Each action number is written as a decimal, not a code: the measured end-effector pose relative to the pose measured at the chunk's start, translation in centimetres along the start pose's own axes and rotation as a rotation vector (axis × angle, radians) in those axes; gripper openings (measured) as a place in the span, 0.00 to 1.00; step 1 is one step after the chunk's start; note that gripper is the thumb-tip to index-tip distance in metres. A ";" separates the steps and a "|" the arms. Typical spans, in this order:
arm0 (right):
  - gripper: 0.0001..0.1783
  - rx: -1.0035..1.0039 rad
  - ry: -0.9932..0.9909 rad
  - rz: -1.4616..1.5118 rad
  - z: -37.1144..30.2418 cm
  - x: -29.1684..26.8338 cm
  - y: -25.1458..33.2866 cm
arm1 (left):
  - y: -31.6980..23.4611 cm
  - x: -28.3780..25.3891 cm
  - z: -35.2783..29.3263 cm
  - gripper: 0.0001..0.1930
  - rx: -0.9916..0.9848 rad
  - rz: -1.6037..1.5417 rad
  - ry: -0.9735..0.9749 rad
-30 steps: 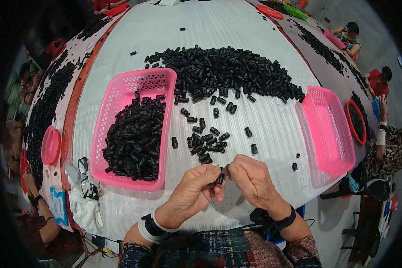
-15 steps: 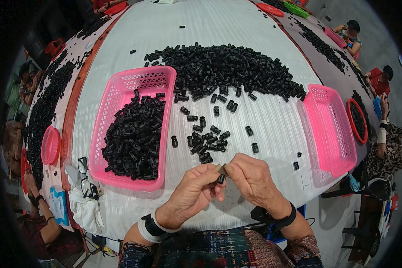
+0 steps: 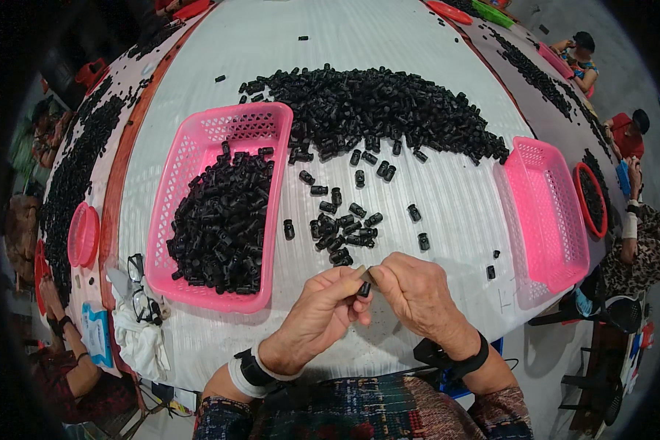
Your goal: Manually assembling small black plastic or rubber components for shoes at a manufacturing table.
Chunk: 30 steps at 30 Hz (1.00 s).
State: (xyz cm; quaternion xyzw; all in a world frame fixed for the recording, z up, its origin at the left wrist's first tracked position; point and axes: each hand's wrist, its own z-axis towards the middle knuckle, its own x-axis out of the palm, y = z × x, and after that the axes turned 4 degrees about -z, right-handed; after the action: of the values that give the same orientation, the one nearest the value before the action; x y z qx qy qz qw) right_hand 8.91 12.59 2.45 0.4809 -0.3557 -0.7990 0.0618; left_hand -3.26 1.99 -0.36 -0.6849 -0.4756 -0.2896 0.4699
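Note:
Just in front of my body, both hands meet over one small black barrel-shaped cord lock. My left hand is closed, pinching it between thumb and fingers. The thumb and forefinger of my right hand press together at its upper end, partly hiding it. Beyond my fingertips lies a loose cluster of black cord locks, with a few single ones scattered around it. A large heap of the same pieces spreads farther back. On the left, a pink basket holds many more of them.
A second pink basket stands at the table's right edge. Eyeglasses and a white cloth lie at the lower left, beside a blue-and-white packet. Other people sit at neighbouring tables on both sides, with black pieces and coloured baskets.
My hands stay together on the cord lock, with only a slight shift of the fingers. The whole view has moved a little; the baskets and heap look unchanged.

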 end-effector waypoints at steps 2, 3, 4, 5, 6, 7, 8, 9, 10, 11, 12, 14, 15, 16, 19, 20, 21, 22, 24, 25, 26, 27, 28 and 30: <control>0.09 0.010 0.010 0.003 0.0 0.1 -0.1 | 0.0 -0.1 0.0 0.04 0.001 0.002 -0.007; 0.09 0.021 0.018 0.001 0.0 0.1 -0.1 | 0.0 0.0 0.1 0.04 -0.002 0.014 -0.015; 0.09 0.022 0.018 0.001 -0.1 0.1 -0.2 | 0.0 0.0 0.1 0.04 -0.006 0.025 -0.023; 0.10 0.026 0.016 0.016 -0.2 0.2 -0.3 | 0.0 0.1 0.1 0.04 -0.007 0.025 -0.023; 0.11 0.030 0.014 0.031 -0.2 0.3 -0.4 | 0.0 0.2 0.1 0.05 -0.013 0.023 -0.030; 0.11 0.032 0.014 0.030 -0.2 0.1 -0.3 | 0.0 0.3 0.1 0.06 -0.019 0.020 -0.036; 0.12 0.091 0.106 0.102 -0.2 -0.3 -0.1 | 0.1 0.4 0.2 0.06 -0.021 0.020 -0.035; 0.13 0.142 0.201 0.180 -0.1 -0.6 0.1 | 0.0 0.4 0.2 0.06 -0.017 -0.005 -0.038; 0.13 0.138 0.203 0.184 -0.2 -1.0 0.3 | -0.2 0.5 0.1 0.07 -0.013 -0.030 -0.041; 0.13 0.148 0.323 0.412 -0.4 -1.3 0.5 | -0.4 0.7 -0.1 0.07 -0.007 -0.029 -0.044; 0.14 0.161 0.439 0.634 -0.5 -1.8 0.8 | -0.6 1.1 -0.3 0.07 0.000 -0.016 -0.035; 0.14 0.127 0.373 0.615 -0.4 -2.2 1.4 | -0.8 1.3 -0.5 0.08 0.009 -0.003 -0.023; 0.14 0.093 0.306 0.598 -0.4 -2.4 1.7 | -0.8 1.3 -0.6 0.07 0.007 -0.005 -0.017; 0.14 0.091 0.303 0.594 -0.4 -2.2 1.6 | -0.8 1.4 -0.6 0.07 0.006 -0.006 -0.011; 0.14 0.133 0.150 0.385 -0.6 -1.6 1.0 | -0.5 1.1 -0.7 0.07 -0.005 -0.003 0.045; 0.13 0.121 0.130 0.301 -0.7 -1.5 1.0 | -0.5 1.2 -0.7 0.07 -0.005 -0.002 0.051; 0.13 0.110 0.112 0.220 -0.7 -1.4 0.9 | -0.5 1.3 -0.8 0.07 0.003 -0.001 0.053; 0.13 0.110 0.110 0.219 -0.7 -1.4 0.9 | -0.5 1.3 -0.9 0.07 0.010 0.000 0.055; 0.13 0.086 0.065 0.198 -0.6 -1.2 0.9 | -0.5 1.3 -0.9 0.07 0.010 -0.001 0.069; 0.13 0.086 0.065 0.197 -0.6 -1.2 0.9 | -0.4 1.2 -0.9 0.07 0.010 -0.004 0.080; 0.13 0.079 0.047 0.177 -0.6 -1.1 1.0 | -0.4 1.2 -0.9 0.07 0.009 -0.004 0.081; 0.13 0.071 0.028 0.156 -0.6 -1.2 1.0 | -0.4 1.2 -0.9 0.07 0.013 -0.001 0.085; 0.13 0.070 0.027 0.154 -0.6 -1.2 1.1 | -0.3 1.3 -0.9 0.07 0.016 0.003 0.088; 0.12 0.055 0.018 0.102 -0.7 -1.2 1.0 | -0.3 1.4 -0.9 0.07 0.017 0.008 0.077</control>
State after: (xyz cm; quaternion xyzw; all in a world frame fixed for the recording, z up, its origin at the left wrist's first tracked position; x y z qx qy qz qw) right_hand 9.89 11.98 3.76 0.4709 -0.4009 -0.7804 0.0926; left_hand -2.99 1.71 1.31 -0.6711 -0.4571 -0.3098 0.4947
